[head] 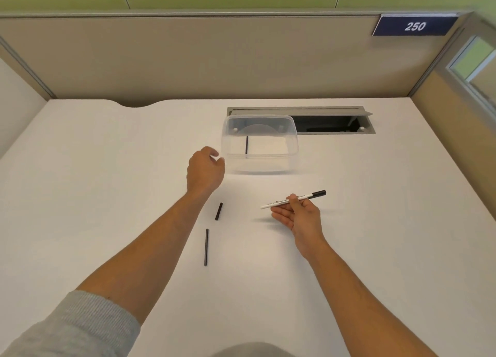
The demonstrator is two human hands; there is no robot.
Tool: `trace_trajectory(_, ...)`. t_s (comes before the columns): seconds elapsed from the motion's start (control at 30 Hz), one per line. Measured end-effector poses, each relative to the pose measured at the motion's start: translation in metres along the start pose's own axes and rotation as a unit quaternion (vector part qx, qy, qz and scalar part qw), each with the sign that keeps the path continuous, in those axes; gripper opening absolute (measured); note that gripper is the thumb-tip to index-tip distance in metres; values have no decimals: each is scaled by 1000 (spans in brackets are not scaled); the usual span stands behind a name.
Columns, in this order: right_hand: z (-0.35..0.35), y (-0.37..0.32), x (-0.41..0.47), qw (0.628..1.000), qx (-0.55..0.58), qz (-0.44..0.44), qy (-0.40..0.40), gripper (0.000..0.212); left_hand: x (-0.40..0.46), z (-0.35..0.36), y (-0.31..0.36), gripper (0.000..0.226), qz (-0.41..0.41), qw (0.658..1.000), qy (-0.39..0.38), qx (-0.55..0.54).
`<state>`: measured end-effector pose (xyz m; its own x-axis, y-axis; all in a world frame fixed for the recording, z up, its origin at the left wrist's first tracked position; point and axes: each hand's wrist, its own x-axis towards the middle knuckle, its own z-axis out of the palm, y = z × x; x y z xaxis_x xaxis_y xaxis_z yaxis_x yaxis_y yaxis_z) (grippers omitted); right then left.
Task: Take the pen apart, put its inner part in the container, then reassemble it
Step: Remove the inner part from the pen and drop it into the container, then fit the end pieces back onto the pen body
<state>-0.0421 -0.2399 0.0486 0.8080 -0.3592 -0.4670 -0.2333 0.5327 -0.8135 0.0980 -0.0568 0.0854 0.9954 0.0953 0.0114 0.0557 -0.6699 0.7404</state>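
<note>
A clear plastic container [292, 141] stands on the white desk, with a thin dark inner part [246, 146] lying inside near its left wall. My left hand [205, 170] hovers just left of the container, fingers loosely curled and holding nothing. My right hand [300, 214] pinches a white pen barrel with a black cap [308, 196], held level above the desk. On the desk between my arms lie a short black end piece [219, 211] and a longer thin black rod [206, 247].
A grey cable hatch [332, 123] is open in the desk behind the container. Beige partition walls close the desk at the back and right, with a blue sign reading 250 [414, 26]. The desk [107, 168] has a curved notch at the back left.
</note>
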Motion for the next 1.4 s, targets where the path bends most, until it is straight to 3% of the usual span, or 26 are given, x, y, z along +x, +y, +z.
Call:
trace_trajectory(0.3,-10,9,-20,1000,-5,4,11,17,-69,-13,-58,38,-92,984,-84,127)
trace_trajectory(0.47,-13,14,-28,1000,-5,3,10,17,-93,-22,-68,39,-103,963,-145,201)
trace_trajectory(0.8,-12,22,-36,1000,2,14,11,17,-105,-17,-85,16,-90,949,-181,242)
trace_trajectory(1.07,-9,22,-36,1000,15,13,11,16,-106,-16,-80,22,-84,950,-191,232)
trace_trajectory(1.17,-11,23,-37,1000,22,15,13,16,-106,-14,-78,27,-86,963,-174,188)
trace_trajectory(1.27,-12,22,-37,999,25,18,18,16,-106,-15,-70,18,-117,982,-147,22)
trace_trajectory(1.4,-12,22,-37,999,39,24,23,16,-105,-15,-64,11,-177,958,-114,-194)
